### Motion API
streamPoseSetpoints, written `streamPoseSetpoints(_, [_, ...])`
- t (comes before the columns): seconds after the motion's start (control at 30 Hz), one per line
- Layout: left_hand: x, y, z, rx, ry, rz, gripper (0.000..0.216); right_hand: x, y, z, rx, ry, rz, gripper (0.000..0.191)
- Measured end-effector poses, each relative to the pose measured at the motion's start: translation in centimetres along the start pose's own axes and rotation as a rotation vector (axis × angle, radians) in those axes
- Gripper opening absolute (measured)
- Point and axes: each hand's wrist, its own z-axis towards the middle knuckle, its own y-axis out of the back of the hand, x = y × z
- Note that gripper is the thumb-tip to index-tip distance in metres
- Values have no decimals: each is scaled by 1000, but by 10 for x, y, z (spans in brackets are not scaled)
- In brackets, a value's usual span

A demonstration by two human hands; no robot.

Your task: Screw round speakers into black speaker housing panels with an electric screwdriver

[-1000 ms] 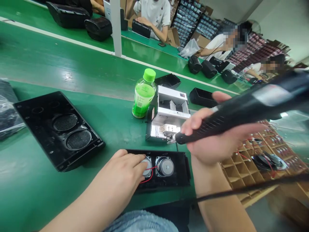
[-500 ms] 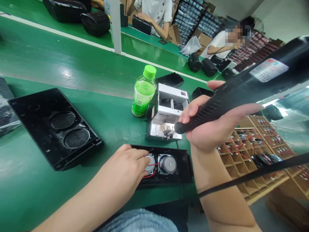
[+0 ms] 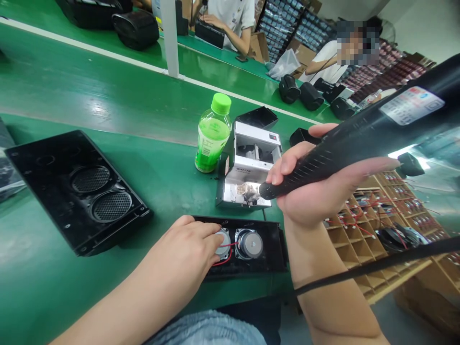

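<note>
In the head view my left hand rests over the left end of a black speaker housing panel. Its fingers are curled on a round speaker driver, partly hiding it. Beside that driver sits a second one, with red wires running between them. My right hand is wrapped around a black electric screwdriver bearing a white label. The lower end of the screwdriver overlaps the front of a silver screw feeder; I cannot tell whether they touch.
Left of my hand lies a black housing with two mesh grilles. A green-capped bottle stands beside the feeder. A black cord crosses my right forearm, near a wooden compartment rack. Co-workers sit beyond the green conveyor.
The camera view has shifted slightly, and the screwdriver's upper end appears a little further right. Both hands keep nearly the same position and grip.
</note>
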Motion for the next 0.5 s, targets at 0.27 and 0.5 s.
streamPoseSetpoints(0.27, [0, 1, 0, 29, 17, 6, 18, 1, -6, -2, 38, -18, -21, 70])
streamPoseSetpoints(0.5, [0, 2, 0, 87, 25, -15, 19, 25, 8, -12, -25, -164, 39, 75])
